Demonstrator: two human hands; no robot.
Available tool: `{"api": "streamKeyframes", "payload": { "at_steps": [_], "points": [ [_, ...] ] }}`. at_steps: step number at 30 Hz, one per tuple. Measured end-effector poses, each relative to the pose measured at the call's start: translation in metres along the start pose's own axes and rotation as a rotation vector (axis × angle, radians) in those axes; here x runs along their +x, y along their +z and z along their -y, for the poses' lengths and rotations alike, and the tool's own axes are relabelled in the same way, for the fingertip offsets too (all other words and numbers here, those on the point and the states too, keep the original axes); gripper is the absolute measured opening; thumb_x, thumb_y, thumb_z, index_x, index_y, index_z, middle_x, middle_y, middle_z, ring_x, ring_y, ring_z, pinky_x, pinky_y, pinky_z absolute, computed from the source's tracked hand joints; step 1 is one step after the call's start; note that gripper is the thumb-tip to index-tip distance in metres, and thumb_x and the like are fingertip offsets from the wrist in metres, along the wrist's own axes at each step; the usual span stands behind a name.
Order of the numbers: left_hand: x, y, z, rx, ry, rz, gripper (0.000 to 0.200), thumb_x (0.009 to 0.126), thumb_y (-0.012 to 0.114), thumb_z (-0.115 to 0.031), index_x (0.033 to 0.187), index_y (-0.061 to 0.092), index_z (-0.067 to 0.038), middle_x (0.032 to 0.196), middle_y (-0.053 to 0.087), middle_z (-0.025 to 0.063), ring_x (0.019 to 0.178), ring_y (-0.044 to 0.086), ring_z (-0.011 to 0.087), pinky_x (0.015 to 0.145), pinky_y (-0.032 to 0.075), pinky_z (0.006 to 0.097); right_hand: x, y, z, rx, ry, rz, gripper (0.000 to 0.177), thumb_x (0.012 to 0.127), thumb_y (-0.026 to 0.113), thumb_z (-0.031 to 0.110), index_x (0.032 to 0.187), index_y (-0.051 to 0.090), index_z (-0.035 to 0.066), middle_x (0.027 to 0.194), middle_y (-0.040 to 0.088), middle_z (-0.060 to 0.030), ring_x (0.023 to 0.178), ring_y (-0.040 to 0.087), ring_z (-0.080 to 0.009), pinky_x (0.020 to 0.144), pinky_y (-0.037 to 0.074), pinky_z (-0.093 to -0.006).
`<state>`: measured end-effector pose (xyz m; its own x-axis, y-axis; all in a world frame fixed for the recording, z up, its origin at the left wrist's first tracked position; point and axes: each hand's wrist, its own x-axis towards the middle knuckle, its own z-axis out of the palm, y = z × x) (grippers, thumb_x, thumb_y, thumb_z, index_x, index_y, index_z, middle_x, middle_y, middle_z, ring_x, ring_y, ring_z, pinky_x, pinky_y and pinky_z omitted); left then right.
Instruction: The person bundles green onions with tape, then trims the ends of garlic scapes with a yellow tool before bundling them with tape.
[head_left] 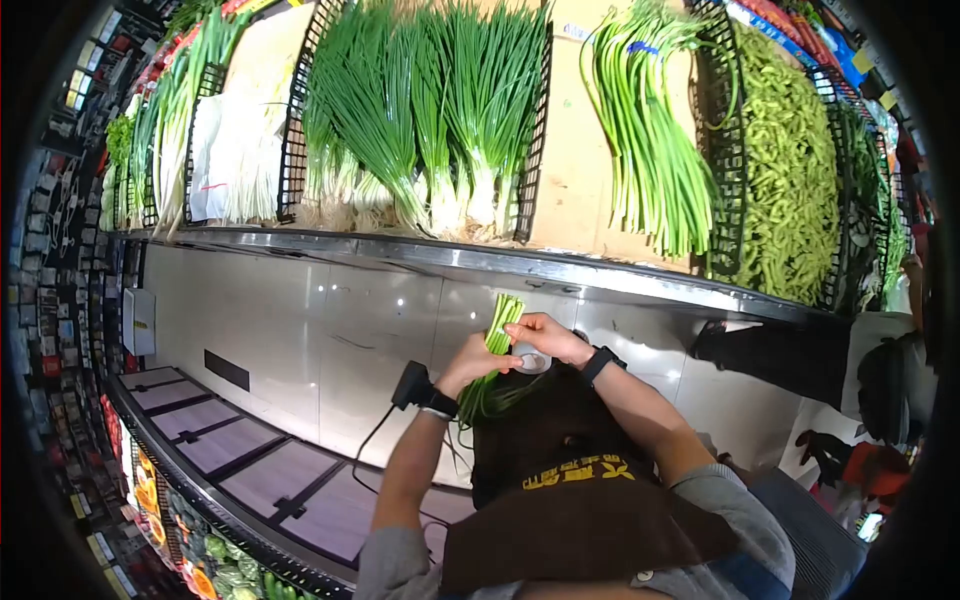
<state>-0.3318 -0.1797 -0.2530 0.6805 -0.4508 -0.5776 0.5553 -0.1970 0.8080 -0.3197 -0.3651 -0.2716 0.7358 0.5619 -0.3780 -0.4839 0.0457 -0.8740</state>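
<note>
My left hand (478, 362) is wrapped around a small bunch of garlic scapes (504, 312), its cut ends pointing up and away from me. The thinner tips (492, 398) of the scapes hang down in front of my apron. My right hand (552, 337) is closed, with its thumb and forefinger pinched against the side of the stems, where a small pale patch shows. A white roll of tape (532, 360) sits just under the right palm, close to the left fingertips.
Ahead runs a display counter with a metal edge (440, 252). On it lie scallions (430, 110), a larger pile of garlic scapes (650, 150) on cardboard, and a black crate of green pods (790, 170). A low produce stand (250, 480) is at left. A cable hangs near my left wrist.
</note>
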Motion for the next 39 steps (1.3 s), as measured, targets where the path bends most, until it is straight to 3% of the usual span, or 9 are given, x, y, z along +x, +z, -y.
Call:
{"api": "streamKeyframes", "payload": {
  "at_steps": [6, 9, 10, 15, 20, 28, 30, 34, 39],
  "points": [
    [0.056, -0.013, 0.089, -0.159, -0.223, -0.035, 0.036, 0.066, 0.078, -0.016, 0.092, 0.058, 0.0, 0.079, 0.061, 0.0068, 0.065, 0.058, 0.0103, 0.058, 0.048, 0.0247, 0.045, -0.024, -0.083, -0.108, 0.301, -0.039, 0.036, 0.09, 0.054, 0.031, 0.103, 0.061, -0.001, 0.092, 0.062, -0.0033, 0.081, 0.054, -0.008, 0.072, 0.045, -0.0247],
    [0.11, -0.036, 0.1, 0.143, -0.03, -0.043, 0.034, 0.073, 0.074, -0.013, 0.101, 0.058, -0.002, 0.085, 0.063, 0.004, 0.075, 0.059, 0.0102, 0.067, 0.05, 0.0266, 0.092, -0.071, -0.117, 0.136, 0.383, 0.043, 0.031, 0.09, 0.056, 0.024, 0.109, 0.059, 0.0, 0.102, 0.061, -0.0031, 0.09, 0.053, -0.0075, 0.078, 0.045, -0.0236],
    [0.134, -0.046, 0.101, -0.202, -0.03, 0.099, 0.029, 0.075, 0.072, -0.013, 0.099, 0.059, -0.002, 0.085, 0.063, 0.0041, 0.075, 0.059, 0.0101, 0.067, 0.049, 0.0264, 0.109, -0.086, -0.152, 0.209, 0.217, -0.012, 0.031, 0.089, 0.056, 0.026, 0.109, 0.059, 0.002, 0.1, 0.061, -0.0032, 0.089, 0.054, -0.0079, 0.078, 0.046, -0.0238],
    [0.137, -0.038, 0.12, -0.148, -0.128, 0.071, 0.021, 0.077, 0.071, -0.012, 0.092, 0.06, -0.003, 0.079, 0.062, 0.0029, 0.067, 0.059, 0.0107, 0.062, 0.048, 0.0249, 0.093, -0.075, -0.12, -0.198, 0.175, -0.113, 0.042, 0.085, 0.059, 0.039, 0.107, 0.061, 0.003, 0.099, 0.063, -0.0044, 0.084, 0.055, -0.0113, 0.073, 0.046, -0.0267],
    [0.146, -0.052, 0.092, -0.129, -0.188, 0.166, 0.019, 0.076, 0.071, -0.013, 0.088, 0.061, -0.003, 0.071, 0.061, 0.0008, 0.062, 0.057, 0.0076, 0.055, 0.045, 0.0238, 0.106, -0.08, -0.124, 0.094, 0.165, -0.013, 0.041, 0.085, 0.061, 0.037, 0.109, 0.06, 0.003, 0.101, 0.063, -0.0045, 0.091, 0.056, -0.0115, 0.081, 0.044, -0.0235],
    [0.039, -0.012, 0.071, 0.256, 0.181, -0.27, 0.044, 0.063, 0.08, -0.021, 0.096, 0.058, -0.003, 0.087, 0.064, 0.0084, 0.081, 0.06, 0.0158, 0.072, 0.049, 0.0312, 0.037, -0.014, -0.045, -0.033, 0.096, 0.005, 0.028, 0.082, 0.064, 0.02, 0.106, 0.063, 0.006, 0.099, 0.065, -0.0066, 0.088, 0.059, -0.0107, 0.076, 0.048, -0.0246],
    [-0.002, -0.011, 0.033, 0.261, 0.203, -0.193, 0.044, 0.067, 0.078, -0.015, 0.104, 0.057, -0.003, 0.091, 0.063, 0.0041, 0.081, 0.058, 0.0117, 0.071, 0.048, 0.029, 0.002, 0.011, 0.026, -0.721, -0.167, -0.081, 0.028, 0.076, 0.068, 0.024, 0.099, 0.064, 0.007, 0.093, 0.063, -0.0079, 0.079, 0.061, -0.0197, 0.068, 0.048, -0.0268],
    [-0.088, -0.017, -0.1, 0.283, 0.294, -0.039, 0.03, 0.07, 0.072, -0.017, 0.093, 0.06, -0.003, 0.079, 0.064, 0.0078, 0.069, 0.06, 0.0168, 0.064, 0.047, 0.0292, -0.046, 0.035, 0.138, -0.913, -0.763, 0.136, 0.032, 0.073, 0.067, 0.034, 0.09, 0.061, 0.008, 0.087, 0.057, -0.005, 0.067, 0.057, -0.0242, 0.053, 0.044, -0.0331],
    [-0.134, 0.006, -0.186, 0.516, 0.489, 0.983, 0.025, 0.07, 0.074, -0.017, 0.083, 0.059, -0.001, 0.07, 0.061, 0.0064, 0.06, 0.058, 0.0148, 0.055, 0.046, 0.0287, -0.082, 0.071, 0.229, -0.883, -0.914, 0.315, 0.05, 0.07, 0.068, 0.04, 0.107, 0.056, 0.009, 0.106, 0.053, -0.0054, 0.061, 0.057, -0.0214, 0.051, 0.046, -0.0285]
  ]
}}
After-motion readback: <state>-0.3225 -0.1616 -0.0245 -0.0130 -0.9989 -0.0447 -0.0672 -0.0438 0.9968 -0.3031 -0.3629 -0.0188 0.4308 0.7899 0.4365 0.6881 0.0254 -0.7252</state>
